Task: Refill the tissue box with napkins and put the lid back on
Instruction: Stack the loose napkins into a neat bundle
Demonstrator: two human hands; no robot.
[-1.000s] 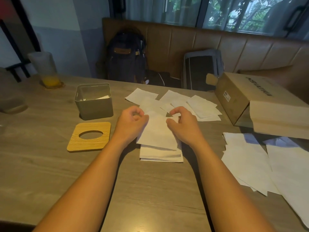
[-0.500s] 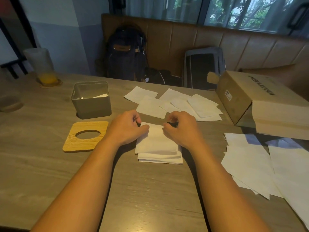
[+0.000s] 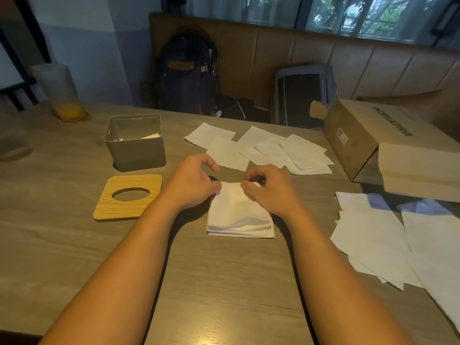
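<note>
A wood-grain table (image 3: 74, 245) is seen from above in a dim room. Near its middle a napkin stack (image 3: 239, 215) lies flat. Its far edge is pinched by the left hand (image 3: 191, 180) and the right hand (image 3: 267, 188), with the fingers of both curled.

At the left the grey tissue box (image 3: 135, 150) stands open. The wooden lid (image 3: 128, 196) (square, with an oval hole) lies flat just in front of it, apart from it. Loose napkins (image 3: 268, 150) are spread beyond the hands.

A cardboard box (image 3: 361, 138) lies on its side at the right. Larger white sheets (image 3: 373, 232) in front of it are cut off by the frame's edge. A cup (image 3: 63, 93) holding orange liquid stands far left.

Behind the table a padded bench (image 3: 273, 53) is set under a window (image 3: 348, 16). A dark backpack (image 3: 186, 78) and a grey bag (image 3: 306, 93) lean on the bench.

Only a little white paper is seen inside the tissue box, and how full it is cannot be told. A blurred shape (image 3: 13, 148) at the left edge cannot be made out.
</note>
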